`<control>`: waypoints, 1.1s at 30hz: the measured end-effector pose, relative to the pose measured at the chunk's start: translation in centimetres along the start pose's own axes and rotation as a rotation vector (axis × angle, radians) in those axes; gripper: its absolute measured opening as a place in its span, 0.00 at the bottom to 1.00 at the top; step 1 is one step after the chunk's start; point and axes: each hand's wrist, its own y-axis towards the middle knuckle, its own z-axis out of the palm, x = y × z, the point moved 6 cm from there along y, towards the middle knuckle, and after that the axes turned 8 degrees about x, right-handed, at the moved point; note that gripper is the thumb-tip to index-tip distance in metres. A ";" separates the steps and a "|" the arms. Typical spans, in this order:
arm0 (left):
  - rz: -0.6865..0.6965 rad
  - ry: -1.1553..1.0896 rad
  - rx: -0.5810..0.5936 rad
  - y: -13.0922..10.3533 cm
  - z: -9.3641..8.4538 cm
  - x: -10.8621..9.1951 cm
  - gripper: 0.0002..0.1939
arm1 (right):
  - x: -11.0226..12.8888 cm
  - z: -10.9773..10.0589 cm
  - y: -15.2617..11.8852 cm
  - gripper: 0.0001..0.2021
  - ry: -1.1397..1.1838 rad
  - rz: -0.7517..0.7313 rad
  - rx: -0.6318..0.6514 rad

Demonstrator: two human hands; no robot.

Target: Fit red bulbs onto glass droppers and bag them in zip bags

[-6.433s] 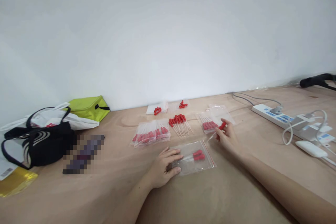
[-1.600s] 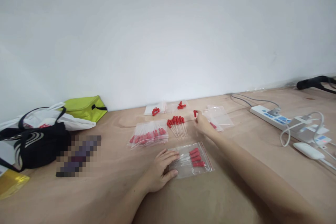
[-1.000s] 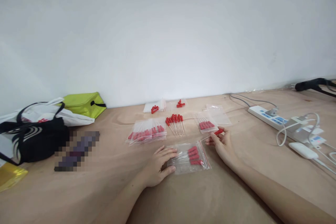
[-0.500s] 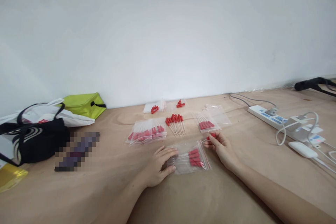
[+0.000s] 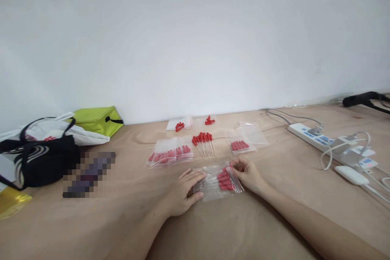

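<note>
A clear zip bag (image 5: 210, 196) lies flat in front of me, holding several red-bulbed droppers (image 5: 226, 185) with thin clear stems pointing left. My left hand (image 5: 184, 193) rests on the bag's left end, thumb and fingers spread apart. At the bag's mouth on the right, my right hand (image 5: 246, 172) pinches another dropper by its red bulb (image 5: 224, 170). That dropper's stem reaches inside the bag, above the others. Beyond the bag, several loose droppers (image 5: 202, 138) lie fanned out, bulbs away from me.
Filled bags (image 5: 170, 152) overlap behind my left hand; another filled bag (image 5: 239, 141) and empty bags (image 5: 254, 134) lie right. Red bulbs (image 5: 179, 126) sit at the back. A power strip (image 5: 317, 140) with cables is right; black bag (image 5: 48, 160) and green bag (image 5: 94, 120) are left.
My right hand has moved left from just outside the bag's mouth, sliding the dropper into the bag. My left hand stays in place on the bag.
</note>
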 end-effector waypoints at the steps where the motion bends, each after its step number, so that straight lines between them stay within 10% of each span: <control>1: 0.001 0.002 -0.001 0.0 0.0 0.0 0.24 | 0.0 0.2 0.2 0.18 0.043 0.008 0.012; 18: -0.039 0.019 -0.025 -0.1 -0.3 -0.2 0.25 | 0.9 0.4 1.1 0.19 0.062 -0.035 0.032; 25: -0.060 0.021 -0.047 -0.2 -0.6 -0.6 0.25 | 1.1 2.2 0.4 0.18 0.199 0.030 0.312; 33: -0.015 0.020 -0.011 0.0 -0.4 -0.5 0.21 | -1.1 -0.7 1.8 0.20 0.024 0.056 -0.048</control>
